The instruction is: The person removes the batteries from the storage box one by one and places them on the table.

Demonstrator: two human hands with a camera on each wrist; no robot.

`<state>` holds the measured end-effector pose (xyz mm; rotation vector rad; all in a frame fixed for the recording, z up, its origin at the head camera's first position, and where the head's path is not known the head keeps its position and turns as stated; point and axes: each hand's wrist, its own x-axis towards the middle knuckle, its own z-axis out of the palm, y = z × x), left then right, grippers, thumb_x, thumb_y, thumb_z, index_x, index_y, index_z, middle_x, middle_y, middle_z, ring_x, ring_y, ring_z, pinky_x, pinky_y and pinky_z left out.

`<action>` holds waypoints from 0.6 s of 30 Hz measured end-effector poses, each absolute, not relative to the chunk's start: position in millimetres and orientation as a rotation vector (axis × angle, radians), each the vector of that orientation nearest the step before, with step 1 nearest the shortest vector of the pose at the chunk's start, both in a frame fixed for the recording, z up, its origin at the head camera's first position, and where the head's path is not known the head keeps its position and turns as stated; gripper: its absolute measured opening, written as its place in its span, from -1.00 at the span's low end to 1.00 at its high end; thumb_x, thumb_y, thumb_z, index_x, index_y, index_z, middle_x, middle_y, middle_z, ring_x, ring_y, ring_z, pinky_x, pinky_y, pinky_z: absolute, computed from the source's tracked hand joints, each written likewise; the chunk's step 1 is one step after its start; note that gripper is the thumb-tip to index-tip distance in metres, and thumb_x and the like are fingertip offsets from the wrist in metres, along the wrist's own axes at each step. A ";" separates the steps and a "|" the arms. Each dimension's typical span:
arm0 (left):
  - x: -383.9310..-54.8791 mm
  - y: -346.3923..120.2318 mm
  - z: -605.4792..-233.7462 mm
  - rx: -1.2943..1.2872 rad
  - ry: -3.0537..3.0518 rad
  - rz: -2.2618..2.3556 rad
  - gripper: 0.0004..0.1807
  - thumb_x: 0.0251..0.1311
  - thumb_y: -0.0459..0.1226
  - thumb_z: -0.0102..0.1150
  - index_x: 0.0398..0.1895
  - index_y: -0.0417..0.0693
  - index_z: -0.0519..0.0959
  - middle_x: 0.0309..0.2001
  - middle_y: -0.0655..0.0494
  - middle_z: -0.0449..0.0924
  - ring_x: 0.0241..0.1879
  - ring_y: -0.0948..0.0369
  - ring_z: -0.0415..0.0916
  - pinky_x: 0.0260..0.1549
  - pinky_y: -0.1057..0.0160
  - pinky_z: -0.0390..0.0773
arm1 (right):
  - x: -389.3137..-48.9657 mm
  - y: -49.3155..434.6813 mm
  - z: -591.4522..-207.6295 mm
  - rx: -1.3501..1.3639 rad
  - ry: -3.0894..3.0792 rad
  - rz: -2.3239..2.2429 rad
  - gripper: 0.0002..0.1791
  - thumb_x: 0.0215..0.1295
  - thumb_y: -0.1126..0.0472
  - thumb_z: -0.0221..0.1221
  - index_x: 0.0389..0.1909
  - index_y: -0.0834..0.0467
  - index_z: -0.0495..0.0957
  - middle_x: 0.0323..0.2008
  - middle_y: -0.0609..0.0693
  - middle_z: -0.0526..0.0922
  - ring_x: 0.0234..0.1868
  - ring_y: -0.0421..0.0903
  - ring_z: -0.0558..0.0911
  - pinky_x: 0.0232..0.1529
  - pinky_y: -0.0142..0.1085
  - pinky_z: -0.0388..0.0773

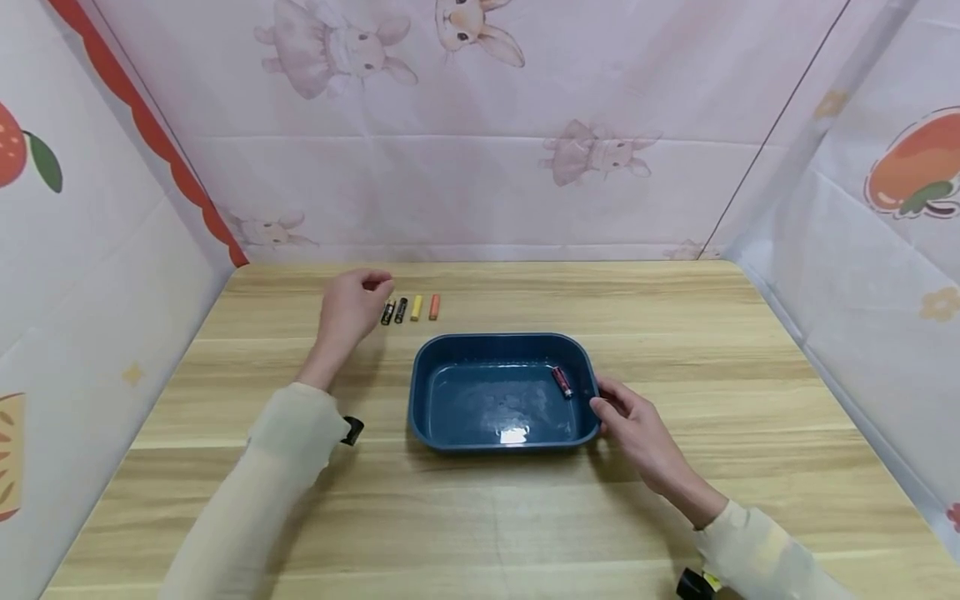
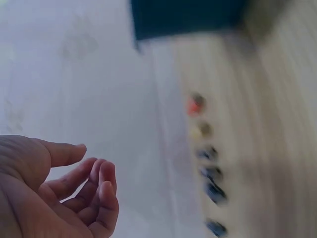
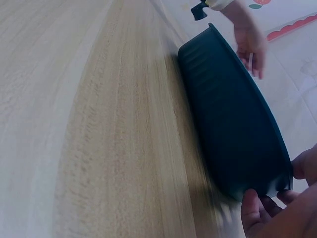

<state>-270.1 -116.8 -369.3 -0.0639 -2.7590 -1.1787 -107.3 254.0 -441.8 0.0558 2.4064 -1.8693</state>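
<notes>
My left hand (image 1: 354,304) hovers at the left end of a row of batteries, its fingers loosely curved with nothing between them. The row holds an orange-red battery (image 1: 435,307), a yellow battery (image 1: 416,308) and black batteries (image 1: 401,310); my hand hides part of it in the head view. In the left wrist view more dark batteries (image 2: 216,228) show, blurred. My right hand (image 1: 637,425) grips the right end of a dark blue rectangular basin (image 1: 502,446), thumb at the rim. Inside the basin, towards its right side, lies a dark red battery (image 1: 561,382).
The light wooden table (image 1: 480,525) carries everything. A printed cloth backdrop (image 1: 465,192) rises behind its far edge, with cloth side walls at left and right. Black wrist-worn devices (image 1: 352,430) sit at both sleeves.
</notes>
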 end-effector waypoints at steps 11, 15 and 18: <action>-220.2 -29.9 -344.8 -0.656 -2.891 -1.384 -0.64 0.50 -0.13 0.18 0.26 -0.03 0.63 0.09 0.05 0.68 0.01 0.12 0.60 -0.11 0.14 0.64 | -107.2 254.3 -443.8 0.065 2.394 -1.874 -0.53 0.64 0.26 0.01 0.45 0.33 0.32 0.28 0.30 0.51 0.04 0.07 0.56 -0.10 -0.39 0.61; -212.5 -2.8 -354.2 -0.831 -2.970 -1.372 -0.65 0.51 -0.15 0.18 0.25 -0.03 0.64 0.09 0.08 0.68 0.04 0.14 0.60 -0.04 0.17 0.63 | -107.5 254.7 -445.0 0.075 2.398 -1.866 -0.54 0.64 0.26 0.01 0.45 0.32 0.34 0.26 0.30 0.52 0.03 0.08 0.56 -0.10 -0.38 0.61; -212.5 12.1 -365.5 -0.911 -3.008 -1.349 -0.67 0.51 -0.19 0.18 0.23 -0.07 0.66 0.07 0.10 0.69 0.04 0.15 0.59 -0.02 0.19 0.61 | -107.9 254.9 -444.4 0.069 2.409 -1.851 -0.53 0.64 0.25 0.00 0.45 0.32 0.33 0.26 0.30 0.52 0.03 0.06 0.56 -0.09 -0.38 0.61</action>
